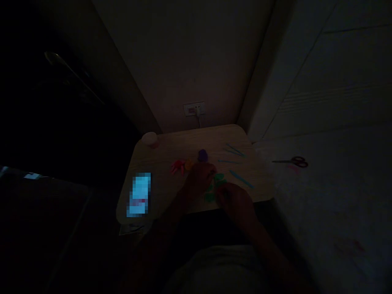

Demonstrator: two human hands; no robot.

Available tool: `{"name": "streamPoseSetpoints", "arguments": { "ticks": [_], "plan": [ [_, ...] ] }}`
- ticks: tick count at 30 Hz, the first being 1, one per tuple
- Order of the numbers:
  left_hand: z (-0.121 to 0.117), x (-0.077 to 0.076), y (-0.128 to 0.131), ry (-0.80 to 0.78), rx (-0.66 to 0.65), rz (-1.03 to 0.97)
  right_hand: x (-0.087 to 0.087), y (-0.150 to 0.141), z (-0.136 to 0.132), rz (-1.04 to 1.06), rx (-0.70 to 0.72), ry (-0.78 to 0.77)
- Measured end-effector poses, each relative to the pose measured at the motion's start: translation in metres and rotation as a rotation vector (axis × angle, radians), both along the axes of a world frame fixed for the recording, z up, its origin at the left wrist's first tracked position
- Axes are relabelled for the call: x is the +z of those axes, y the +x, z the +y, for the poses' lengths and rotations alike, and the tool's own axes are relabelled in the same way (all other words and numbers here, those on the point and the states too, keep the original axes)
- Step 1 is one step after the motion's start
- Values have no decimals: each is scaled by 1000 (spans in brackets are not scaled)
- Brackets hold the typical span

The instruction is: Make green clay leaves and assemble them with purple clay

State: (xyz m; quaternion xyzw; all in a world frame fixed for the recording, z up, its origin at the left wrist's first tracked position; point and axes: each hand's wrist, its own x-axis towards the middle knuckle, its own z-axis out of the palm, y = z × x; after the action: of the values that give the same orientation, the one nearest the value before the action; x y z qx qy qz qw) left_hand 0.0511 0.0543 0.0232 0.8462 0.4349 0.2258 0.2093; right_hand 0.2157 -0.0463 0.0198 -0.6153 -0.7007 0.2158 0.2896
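The scene is very dark, so fine detail is lost. Above the near part of a small wooden table (171, 196), my left hand (199, 177) and my right hand (236, 201) meet at a piece of green modelling clay (219, 177). Both hands are closed, fingertips pinched at the clay's edges. More green clay (210, 197) lies on the tabletop below and between them. Just beyond my left hand sit a purple clay lump (202, 155), an orange clay piece (189, 164) and a red clay piece (178, 166) with finger-like strands.
Several thin blue tools (241, 179) lie at the table's right. A lit phone (139, 195) rests at the left, with a round tub (150, 139) behind it. Scissors (290, 161) lie on the pale surface to the right. A wall socket (194, 109) holds a plug.
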Motion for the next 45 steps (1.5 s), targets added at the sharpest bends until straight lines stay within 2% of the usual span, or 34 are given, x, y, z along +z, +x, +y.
{"name": "streamPoseSetpoints", "arguments": {
  "ticks": [14,19,22,25,31,39,45],
  "plan": [
    [0,-2,-5,0,-5,-28,-1,-4,4,-92,16,-28],
    [-7,-8,-6,48,61,-50,0,5,5,-50,44,-22],
    [-14,-8,-8,89,111,-55,0,17,15,2,-3,19],
    [-22,-6,-7,110,163,-40,0,27,34,-39,-31,63],
    [-30,-9,0,101,248,11,-8,24,65,-130,155,83],
    [-29,-16,2,64,284,-20,-14,20,66,-105,168,122],
    [-25,-18,3,48,285,-66,-13,20,72,-83,242,65]
  ]
}}
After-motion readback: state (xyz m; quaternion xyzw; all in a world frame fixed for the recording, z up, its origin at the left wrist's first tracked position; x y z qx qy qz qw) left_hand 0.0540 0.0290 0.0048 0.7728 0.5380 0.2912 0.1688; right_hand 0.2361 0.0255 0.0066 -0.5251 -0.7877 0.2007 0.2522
